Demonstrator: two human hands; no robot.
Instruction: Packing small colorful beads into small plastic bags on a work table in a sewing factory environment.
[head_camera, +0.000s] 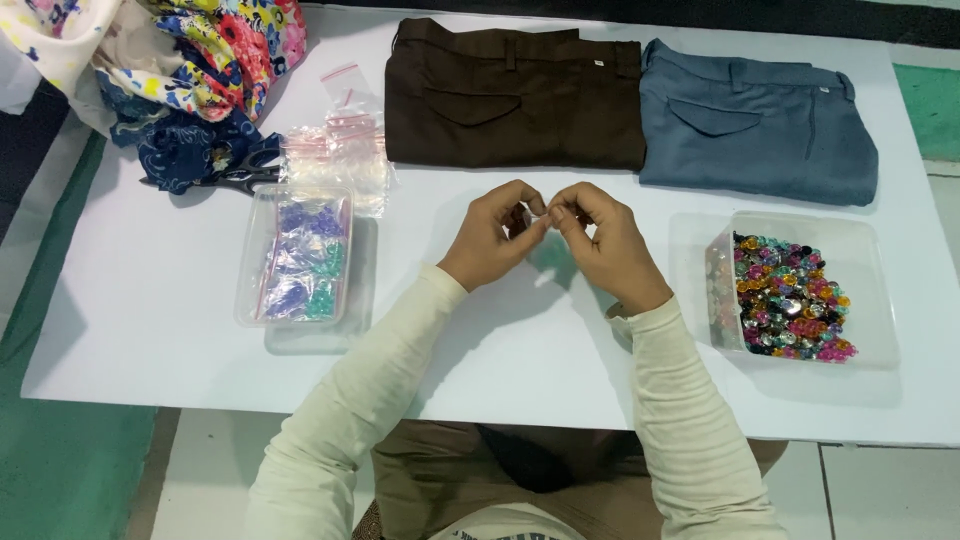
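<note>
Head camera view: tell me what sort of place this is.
Probably a small garment or craft packing workstation. Folded brown trousers and blue-grey trousers lie on a white table, with a clear tub of coloured gems, small zip bags and scissors.

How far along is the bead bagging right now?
Done: the left tub holds filled little bags. In hand: left hand and right hand pinch a small clear bag above the table. Left: many gems in the right tub; empty bags wait.
</note>
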